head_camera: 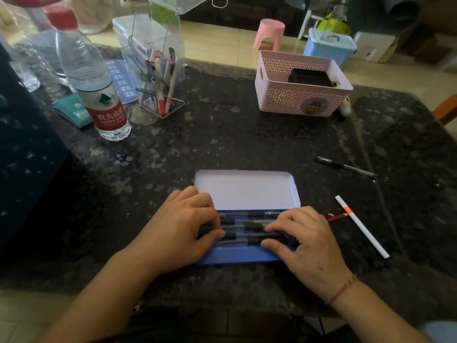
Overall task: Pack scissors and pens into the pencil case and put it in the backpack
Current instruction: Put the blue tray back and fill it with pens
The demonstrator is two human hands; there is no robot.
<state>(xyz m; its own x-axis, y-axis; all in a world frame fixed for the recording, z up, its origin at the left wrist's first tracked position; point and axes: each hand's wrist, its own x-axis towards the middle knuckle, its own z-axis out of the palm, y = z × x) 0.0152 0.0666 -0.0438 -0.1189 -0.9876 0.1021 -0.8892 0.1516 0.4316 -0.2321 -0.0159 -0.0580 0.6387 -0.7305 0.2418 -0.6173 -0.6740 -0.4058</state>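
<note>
Pencil case (247, 256) lies open on the dark table (222, 134) before you, lid flat behind the blue tray. Your left hand (183, 229) and right hand (304, 243) rest with relaxed fingers on the black pens (252, 226) inside, gripping nothing. One black pen (346, 167) and a white pencil (362, 226) lie apart at right.

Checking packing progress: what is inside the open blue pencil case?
Several black-gripped pens lie lengthwise in the blue metal pencil case. The left hand and right hand cover both ends; no scissors visible.
</note>
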